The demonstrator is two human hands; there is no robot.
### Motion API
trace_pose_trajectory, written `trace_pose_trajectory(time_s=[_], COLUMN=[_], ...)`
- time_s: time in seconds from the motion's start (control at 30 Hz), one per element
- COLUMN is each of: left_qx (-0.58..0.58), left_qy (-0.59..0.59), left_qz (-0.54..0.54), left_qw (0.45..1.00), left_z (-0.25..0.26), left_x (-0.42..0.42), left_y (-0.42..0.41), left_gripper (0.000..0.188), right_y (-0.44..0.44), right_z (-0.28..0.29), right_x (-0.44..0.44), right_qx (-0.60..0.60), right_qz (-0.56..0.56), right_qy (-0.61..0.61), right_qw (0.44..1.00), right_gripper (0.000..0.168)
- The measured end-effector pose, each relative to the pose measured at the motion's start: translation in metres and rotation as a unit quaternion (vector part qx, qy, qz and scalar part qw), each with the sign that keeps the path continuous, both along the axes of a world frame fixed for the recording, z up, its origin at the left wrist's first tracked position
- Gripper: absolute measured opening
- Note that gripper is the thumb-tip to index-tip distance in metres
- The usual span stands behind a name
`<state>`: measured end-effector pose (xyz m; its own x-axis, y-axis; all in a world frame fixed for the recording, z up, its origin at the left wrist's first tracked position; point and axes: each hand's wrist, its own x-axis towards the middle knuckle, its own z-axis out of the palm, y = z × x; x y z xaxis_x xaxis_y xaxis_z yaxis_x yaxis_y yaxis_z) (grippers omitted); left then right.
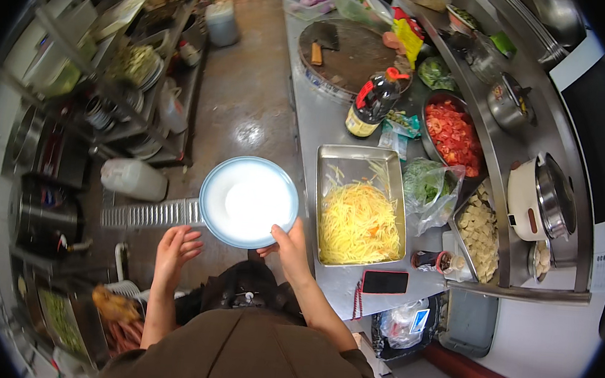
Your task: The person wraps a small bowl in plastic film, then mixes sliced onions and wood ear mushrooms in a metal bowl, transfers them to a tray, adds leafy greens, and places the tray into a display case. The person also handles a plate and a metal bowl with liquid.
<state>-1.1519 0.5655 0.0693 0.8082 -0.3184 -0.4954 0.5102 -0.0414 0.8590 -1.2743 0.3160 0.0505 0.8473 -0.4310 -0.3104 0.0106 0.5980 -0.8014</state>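
A round white plate with a blue rim [249, 202] is held out over the floor by my right hand [287, 247], its thumb on the upper face and its fingers beneath the edge. My left hand [177, 248] is below and left of the plate, apart from it, with its fingers spread and nothing held. Just right of the plate, on the steel counter, is a rectangular metal tray [362, 154] of yellow shreds [359, 223] with some orange pieces. A black phone [385, 282] lies near the tray's lower edge.
Beyond the tray are a dark sauce bottle [375, 102] and a round chopping block [346, 58] bearing a cleaver [324, 37]. Chopped tomatoes [453, 132], bagged greens [427, 186] and pale cubes [477, 231] line the right. A white jug [133, 178] and metal racks [149, 116] stand left.
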Motion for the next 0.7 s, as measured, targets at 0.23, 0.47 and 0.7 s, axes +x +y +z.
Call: trace_pose_trajectory(time_s=[0.23,0.47,0.7], left_qx=[0.013,-0.023,0.008], left_qy=[0.002,-0.024,-0.058], left_qz=[0.038,-0.018,0.102], left_qw=[0.999,0.999,0.993], left_z=[-0.007,0.011,0.019], left_x=[0.111,0.161,0.216], left_y=[0.001,-0.016,-0.020], left_gripper=[0.032,0.027,0.024], right_y=[-0.050,-0.086,-0.135], right_z=[0.043,0.040,0.040], right_x=[0.081,0.150,0.217], right_qx=[-0.092,-0.099,-0.090], right_qz=[-0.126,-0.183,-0.181], right_qy=[0.010,-0.013,-0.045], right_qw=[0.988,0.978,0.978], right_gripper=[0.043,0.046,0.045])
